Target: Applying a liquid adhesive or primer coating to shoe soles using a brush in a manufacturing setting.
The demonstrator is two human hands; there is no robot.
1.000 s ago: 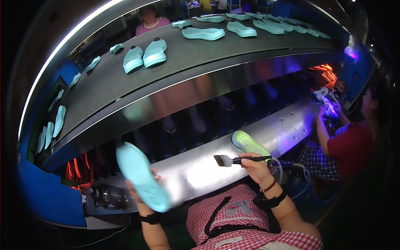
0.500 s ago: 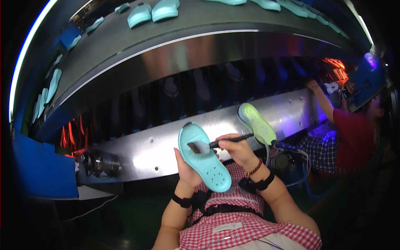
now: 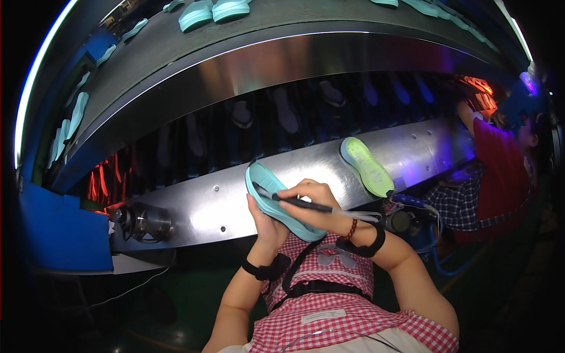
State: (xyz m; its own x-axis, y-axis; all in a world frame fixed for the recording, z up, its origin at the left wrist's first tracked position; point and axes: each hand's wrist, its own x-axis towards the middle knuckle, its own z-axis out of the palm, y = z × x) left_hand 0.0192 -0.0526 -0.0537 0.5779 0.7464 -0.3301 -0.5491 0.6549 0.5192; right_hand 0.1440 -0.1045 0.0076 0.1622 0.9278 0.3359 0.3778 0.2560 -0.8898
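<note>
Holding the turquoise shoe sole [image 3: 272, 206] over the worktop's [image 3: 194, 206] near edge, the left hand [image 3: 269, 229] clasps its left side; the right hand [image 3: 319, 194] grips a brush [image 3: 306, 203]. Probably light and springy, best held by its edges.

Left grip [image 3: 269, 230] cupped, right grip [image 3: 318, 193] curled, forearms [image 3: 240, 303] angled inward

One head-worn fisheye view, facing forward and down at close range; hands [image 3: 318, 192] near frame centre.
</note>
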